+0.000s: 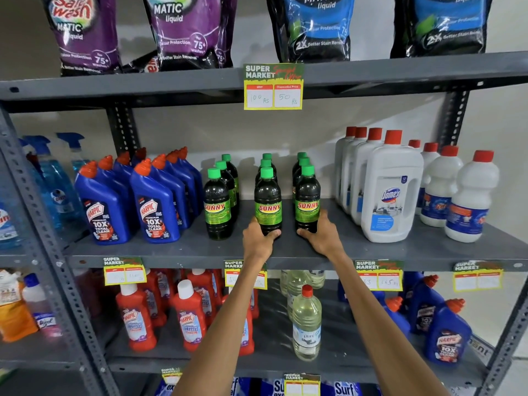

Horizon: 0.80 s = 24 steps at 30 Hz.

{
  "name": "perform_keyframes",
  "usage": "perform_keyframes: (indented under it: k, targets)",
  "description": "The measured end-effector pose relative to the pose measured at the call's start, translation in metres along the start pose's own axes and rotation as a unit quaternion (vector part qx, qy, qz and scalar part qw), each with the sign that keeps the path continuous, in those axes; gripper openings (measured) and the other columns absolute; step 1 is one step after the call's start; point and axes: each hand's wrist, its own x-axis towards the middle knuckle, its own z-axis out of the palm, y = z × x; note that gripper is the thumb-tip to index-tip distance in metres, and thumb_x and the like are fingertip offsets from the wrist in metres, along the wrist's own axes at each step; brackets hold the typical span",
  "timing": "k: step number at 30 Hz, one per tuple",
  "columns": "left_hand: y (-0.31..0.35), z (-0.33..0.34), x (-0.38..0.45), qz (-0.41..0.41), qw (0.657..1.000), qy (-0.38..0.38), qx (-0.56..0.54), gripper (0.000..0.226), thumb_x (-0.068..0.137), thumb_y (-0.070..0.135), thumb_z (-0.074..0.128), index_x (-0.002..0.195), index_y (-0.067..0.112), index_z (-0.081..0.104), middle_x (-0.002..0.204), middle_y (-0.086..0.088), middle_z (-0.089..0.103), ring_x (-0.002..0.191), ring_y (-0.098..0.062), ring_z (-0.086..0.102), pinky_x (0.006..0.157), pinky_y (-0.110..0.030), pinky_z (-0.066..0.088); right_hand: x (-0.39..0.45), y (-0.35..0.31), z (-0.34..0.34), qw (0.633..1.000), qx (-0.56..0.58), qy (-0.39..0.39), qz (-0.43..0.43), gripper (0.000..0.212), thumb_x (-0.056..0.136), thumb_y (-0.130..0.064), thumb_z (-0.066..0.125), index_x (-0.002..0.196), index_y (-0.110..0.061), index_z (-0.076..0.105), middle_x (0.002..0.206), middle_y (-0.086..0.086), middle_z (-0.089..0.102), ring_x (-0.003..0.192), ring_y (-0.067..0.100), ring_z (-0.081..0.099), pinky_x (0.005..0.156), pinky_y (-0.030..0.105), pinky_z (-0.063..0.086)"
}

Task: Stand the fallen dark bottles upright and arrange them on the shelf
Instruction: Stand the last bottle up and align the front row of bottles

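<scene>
Several dark bottles with green caps and "SUNNY" labels stand upright in three rows on the grey middle shelf (285, 250). My left hand (258, 234) grips the base of the front bottle of the middle row (267, 200). My right hand (321, 234) grips the base of the front bottle of the right row (307, 195). The front bottle of the left row (217, 205) stands free, a little apart from my left hand. No dark bottle lies on its side in view.
Blue Harpic bottles (155, 204) stand left of the dark bottles; white Domex jugs (391, 190) stand right. Detergent pouches (188, 30) fill the shelf above. Red bottles (187, 315) and clear bottles (306, 321) sit below. Price tags (273, 87) hang off the shelf edges.
</scene>
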Motion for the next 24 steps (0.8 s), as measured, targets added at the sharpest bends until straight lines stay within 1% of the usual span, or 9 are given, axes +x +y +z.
perform_keyframes:
  k: [12,15,16,18,19,20,21,22,24]
  targets:
    - [-0.004,0.001,0.001,0.001,1.000,0.005,0.000,0.049,0.073,0.018,0.082,0.114,0.005,0.059,0.112,-0.014,0.069,0.106,-0.029,0.064,0.081,-0.026,0.042,0.000,0.001,0.001,1.000,-0.010,0.005,0.006,0.068,0.077,-0.023,0.079,0.129,-0.005,0.038,0.132,0.016,0.058,0.122,0.035,0.054,0.095,0.038,0.044]
    - [-0.004,0.001,0.002,-0.006,1.000,0.009,0.008,0.052,0.073,0.020,0.083,0.116,0.005,0.058,0.114,-0.014,0.068,0.109,-0.030,0.063,0.081,-0.025,0.041,0.000,0.000,0.001,1.000,-0.013,0.008,0.016,0.070,0.076,-0.022,0.080,0.129,-0.004,0.037,0.131,0.017,0.058,0.122,0.035,0.054,0.094,0.037,0.044]
    - [-0.003,0.000,0.002,-0.007,1.000,0.007,0.013,0.058,0.073,0.021,0.083,0.120,0.004,0.055,0.118,-0.015,0.067,0.114,-0.031,0.061,0.083,-0.026,0.042,-0.001,-0.002,0.001,1.000,-0.010,0.008,0.019,0.074,0.075,-0.021,0.081,0.130,-0.002,0.035,0.132,0.017,0.057,0.123,0.036,0.053,0.094,0.037,0.044]
    - [0.000,-0.003,-0.001,-0.009,0.999,-0.004,0.032,0.085,0.073,0.025,0.084,0.139,-0.002,0.039,0.138,-0.018,0.055,0.132,-0.032,0.048,0.102,-0.033,0.042,-0.007,-0.004,0.001,1.000,-0.003,0.014,0.020,0.093,0.072,-0.021,0.083,0.141,0.001,0.024,0.139,0.019,0.050,0.131,0.035,0.046,0.101,0.037,0.041]
    - [0.001,-0.007,-0.006,-0.006,1.000,-0.008,0.029,0.099,0.073,0.028,0.083,0.147,-0.003,0.026,0.149,-0.019,0.043,0.140,-0.031,0.038,0.111,-0.038,0.036,-0.013,-0.005,0.001,1.000,-0.002,0.025,0.015,0.102,0.072,-0.022,0.083,0.146,0.001,0.017,0.145,0.019,0.043,0.136,0.033,0.040,0.107,0.037,0.036]
    - [-0.001,-0.012,-0.014,0.007,1.000,-0.006,0.013,0.105,0.074,0.031,0.082,0.151,-0.001,0.018,0.155,-0.017,0.035,0.145,-0.029,0.030,0.116,-0.041,0.031,-0.020,-0.004,0.002,0.999,0.000,0.046,0.006,0.103,0.074,-0.023,0.082,0.149,-0.001,0.015,0.150,0.018,0.036,0.139,0.030,0.035,0.110,0.037,0.033]
    - [-0.005,-0.018,-0.026,0.028,1.000,0.006,-0.011,0.105,0.075,0.037,0.080,0.152,0.003,0.017,0.157,-0.014,0.032,0.146,-0.025,0.029,0.117,-0.041,0.030,-0.029,-0.003,0.002,0.997,0.006,0.077,-0.009,0.096,0.077,-0.022,0.079,0.149,-0.004,0.019,0.149,0.016,0.036,0.138,0.027,0.037,0.111,0.037,0.033]
    - [-0.012,-0.024,-0.039,0.049,0.998,0.029,-0.034,0.098,0.078,0.043,0.077,0.152,0.009,0.022,0.156,-0.009,0.035,0.144,-0.020,0.032,0.117,-0.039,0.031,-0.038,-0.002,0.005,0.993,0.019,0.113,-0.029,0.083,0.080,-0.020,0.077,0.145,-0.008,0.028,0.144,0.012,0.042,0.131,0.024,0.044,0.110,0.037,0.038]
    - [-0.029,-0.040,-0.062,0.088,0.990,0.097,-0.054,0.076,0.085,0.050,0.068,0.147,0.020,0.037,0.149,0.000,0.048,0.137,-0.012,0.043,0.112,-0.033,0.037,-0.054,-0.003,0.014,0.984,0.046,0.162,-0.062,0.052,0.083,-0.018,0.072,0.129,-0.015,0.048,0.121,0.002,0.057,0.109,0.016,0.058,0.096,0.033,0.049]
